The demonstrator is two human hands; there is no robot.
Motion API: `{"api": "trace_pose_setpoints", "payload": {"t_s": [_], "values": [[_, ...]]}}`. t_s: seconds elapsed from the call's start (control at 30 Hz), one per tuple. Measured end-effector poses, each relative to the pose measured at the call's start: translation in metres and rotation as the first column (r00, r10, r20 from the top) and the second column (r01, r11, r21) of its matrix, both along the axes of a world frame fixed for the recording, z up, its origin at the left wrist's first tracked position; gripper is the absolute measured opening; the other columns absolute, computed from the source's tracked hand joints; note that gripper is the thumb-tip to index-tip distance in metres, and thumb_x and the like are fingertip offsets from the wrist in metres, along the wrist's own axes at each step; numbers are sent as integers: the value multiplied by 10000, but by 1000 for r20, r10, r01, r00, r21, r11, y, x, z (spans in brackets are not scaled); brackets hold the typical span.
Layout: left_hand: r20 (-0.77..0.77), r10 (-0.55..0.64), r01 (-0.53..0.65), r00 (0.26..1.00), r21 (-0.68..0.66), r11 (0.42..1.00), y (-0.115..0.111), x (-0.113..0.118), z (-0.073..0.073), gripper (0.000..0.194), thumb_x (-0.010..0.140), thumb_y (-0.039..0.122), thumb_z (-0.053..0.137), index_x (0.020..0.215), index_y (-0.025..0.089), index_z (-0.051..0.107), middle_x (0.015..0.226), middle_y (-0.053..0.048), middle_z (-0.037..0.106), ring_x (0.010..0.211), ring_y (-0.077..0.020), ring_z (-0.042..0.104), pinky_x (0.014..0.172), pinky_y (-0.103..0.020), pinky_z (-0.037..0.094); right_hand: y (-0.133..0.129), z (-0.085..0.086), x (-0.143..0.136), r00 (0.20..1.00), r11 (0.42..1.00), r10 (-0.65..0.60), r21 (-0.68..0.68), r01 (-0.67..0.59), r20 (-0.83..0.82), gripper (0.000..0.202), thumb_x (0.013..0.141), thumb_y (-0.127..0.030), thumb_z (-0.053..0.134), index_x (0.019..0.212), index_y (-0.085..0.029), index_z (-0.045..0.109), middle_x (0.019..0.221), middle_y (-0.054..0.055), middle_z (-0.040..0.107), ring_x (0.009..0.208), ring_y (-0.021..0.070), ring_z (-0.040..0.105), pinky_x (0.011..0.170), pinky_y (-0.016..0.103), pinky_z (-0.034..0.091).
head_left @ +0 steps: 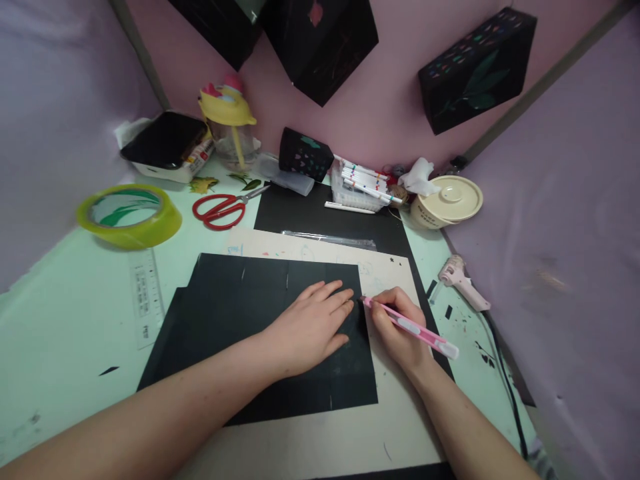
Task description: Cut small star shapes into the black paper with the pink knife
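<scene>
My left hand [313, 323] lies flat on a sheet of black card [220, 307], fingers stretched toward its right edge. The card has a few short pale slits or lines near its top and bottom edges. My right hand [403, 330] is closed around a slim pink and white craft knife [415, 327], held like a pen. The knife's dark tip is at the card's right edge, close to my left fingertips. Under the card is a larger beige board [300, 443] with faint coloured marks, and black card [295, 212] shows beyond it.
Red-handled scissors [220, 212], a yellow-green tape roll [170, 223] and a clear ruler [146, 300] lie left. Behind are a yellow-lidded cup [227, 113] and a tray of white markers [363, 183]. At right are a lidded cream bowl [430, 212] and a corded glue gun [465, 283]. Black boxes [480, 70] hang above.
</scene>
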State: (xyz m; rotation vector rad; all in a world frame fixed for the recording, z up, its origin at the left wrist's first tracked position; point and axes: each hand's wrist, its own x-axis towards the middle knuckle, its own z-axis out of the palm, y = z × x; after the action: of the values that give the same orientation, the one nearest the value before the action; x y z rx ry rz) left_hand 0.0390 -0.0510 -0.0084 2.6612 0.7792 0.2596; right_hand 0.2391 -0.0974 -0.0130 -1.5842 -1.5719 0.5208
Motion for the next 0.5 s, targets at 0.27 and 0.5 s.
{"api": "trace_pose_setpoints", "payload": {"t_s": [0.27,0.5], "values": [[-1,-5,5,1000,-6,1000,0,-1,1,470,933,380,522,1340,146,498,1479,-68,418,1405,-277,281,1144,-448,228,7,0,18,986,987,157,-31,-159,-62,46,847,-196,608,802,-206,607,744,3,643,654,136,582,598,243,445],[8,-3,3,1000,2,1000,-1,0,0,469,930,380,525,1334,144,500,1473,-75,425,1400,-278,292,1145,-439,227,5,-3,17,982,982,180,-42,-183,-53,35,855,-201,608,828,-199,631,802,34,685,719,165,632,637,269,481]]}}
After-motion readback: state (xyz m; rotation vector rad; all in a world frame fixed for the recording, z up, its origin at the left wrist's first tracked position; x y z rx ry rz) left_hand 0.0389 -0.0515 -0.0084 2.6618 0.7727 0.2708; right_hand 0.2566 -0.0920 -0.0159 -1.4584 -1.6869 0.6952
